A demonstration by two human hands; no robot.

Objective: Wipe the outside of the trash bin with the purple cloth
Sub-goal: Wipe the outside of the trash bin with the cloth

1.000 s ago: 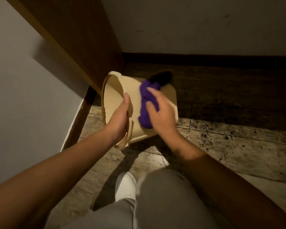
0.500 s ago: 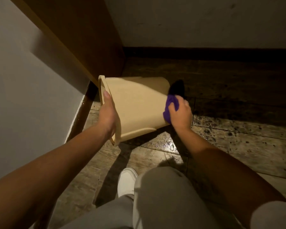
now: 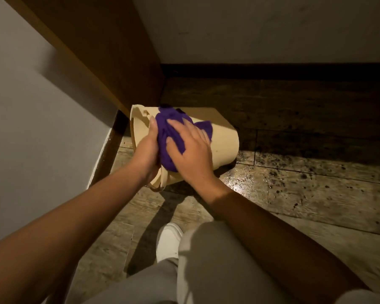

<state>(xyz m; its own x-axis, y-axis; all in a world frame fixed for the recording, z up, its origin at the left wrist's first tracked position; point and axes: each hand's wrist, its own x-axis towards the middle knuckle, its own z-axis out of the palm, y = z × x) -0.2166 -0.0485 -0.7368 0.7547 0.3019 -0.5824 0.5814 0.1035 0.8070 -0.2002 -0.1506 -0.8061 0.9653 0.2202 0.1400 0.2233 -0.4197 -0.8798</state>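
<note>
A beige trash bin (image 3: pixel 222 141) is tipped on its side on the wooden floor (image 3: pixel 305 194), with its open mouth toward the left and its base toward the right, close to a brown wooden panel (image 3: pixel 110 62) and a grey wall (image 3: pixel 31 128). The left hand (image 3: pixel 146 152) is closed around the bin's rim, with the thumb lying along the edge. The right hand (image 3: pixel 190 150) is spread flat, fingers apart, and presses a bunched purple cloth (image 3: pixel 169 132) against the upper outer side of the bin, near the rim. The cloth lies between the two hands and touches both. Its far end sticks out past the right fingertips onto the bin wall. The floor to the right of the bin shows dark specks and a wet sheen. A white shoe (image 3: pixel 168 242) and light grey trouser legs (image 3: pixel 206 264) fill the lower foreground.
</note>
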